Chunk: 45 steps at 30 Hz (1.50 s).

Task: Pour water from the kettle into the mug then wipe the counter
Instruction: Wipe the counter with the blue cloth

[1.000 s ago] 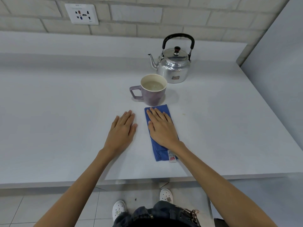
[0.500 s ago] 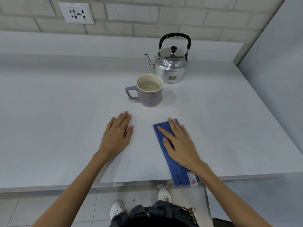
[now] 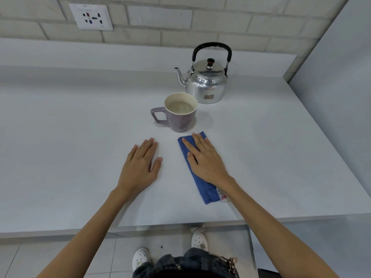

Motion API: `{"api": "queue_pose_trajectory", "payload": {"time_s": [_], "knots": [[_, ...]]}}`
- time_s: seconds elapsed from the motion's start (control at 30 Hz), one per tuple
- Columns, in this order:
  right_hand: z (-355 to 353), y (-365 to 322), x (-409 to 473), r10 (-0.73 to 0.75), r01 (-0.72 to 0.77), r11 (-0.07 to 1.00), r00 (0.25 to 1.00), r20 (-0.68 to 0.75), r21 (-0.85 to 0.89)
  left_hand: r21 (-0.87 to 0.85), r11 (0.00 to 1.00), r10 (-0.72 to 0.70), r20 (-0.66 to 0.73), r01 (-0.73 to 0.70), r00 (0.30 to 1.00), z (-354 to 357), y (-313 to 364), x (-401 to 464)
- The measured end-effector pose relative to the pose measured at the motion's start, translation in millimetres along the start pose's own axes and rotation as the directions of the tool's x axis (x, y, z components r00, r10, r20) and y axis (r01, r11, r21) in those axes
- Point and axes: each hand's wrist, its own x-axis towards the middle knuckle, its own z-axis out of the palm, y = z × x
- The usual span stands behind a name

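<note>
Right hand (image 3: pixel 206 159) flat, fingers spread, pressing folded blue cloth (image 3: pixel 197 177) onto counter (image 3: pixel 261 157); left hand (image 3: pixel 140 167) open, bracing. Best wipe: even pressure, clear of filled mug (image 3: pixel 178 115).

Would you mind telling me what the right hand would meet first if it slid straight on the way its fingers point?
Probably the purple ceramic mug: the right hand, flat on the folded blue cloth, points up and slightly left toward its base. The line is close, though, and it might pass just right.
</note>
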Motion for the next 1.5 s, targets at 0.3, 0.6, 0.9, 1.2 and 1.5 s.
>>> {"api": "queue_pose_trajectory", "payload": {"time_s": [0.3, 0.6, 0.9, 1.2, 1.5], "knots": [[-5, 7, -61, -0.015, 0.015, 0.999, 1.000, -0.008, 0.030, -0.010, 1.000, 0.002, -0.002, -0.002, 1.000, -2, 1, -2], [-30, 88, -23, 0.177, -0.177, 0.984, 0.984, -0.013, 0.017, 0.022, 1.000, 0.009, -0.036, -0.009, 0.999, -1, 2, -2], [-37, 120, 78, 0.271, -0.272, 0.962, 0.962, 0.032, 0.039, 0.033, 0.999, -0.001, -0.039, 0.002, 0.999, -1, 3, -2], [-16, 69, 52, 0.189, -0.189, 0.981, 0.982, 0.009, 0.044, 0.031, 0.999, 0.012, -0.036, -0.011, 0.999, -2, 3, -3], [-3, -1, -28, 0.085, -0.085, 0.995, 0.996, 0.010, 0.056, 0.017, 1.000, 0.013, -0.025, -0.013, 1.000, 1, 0, -3]]}}
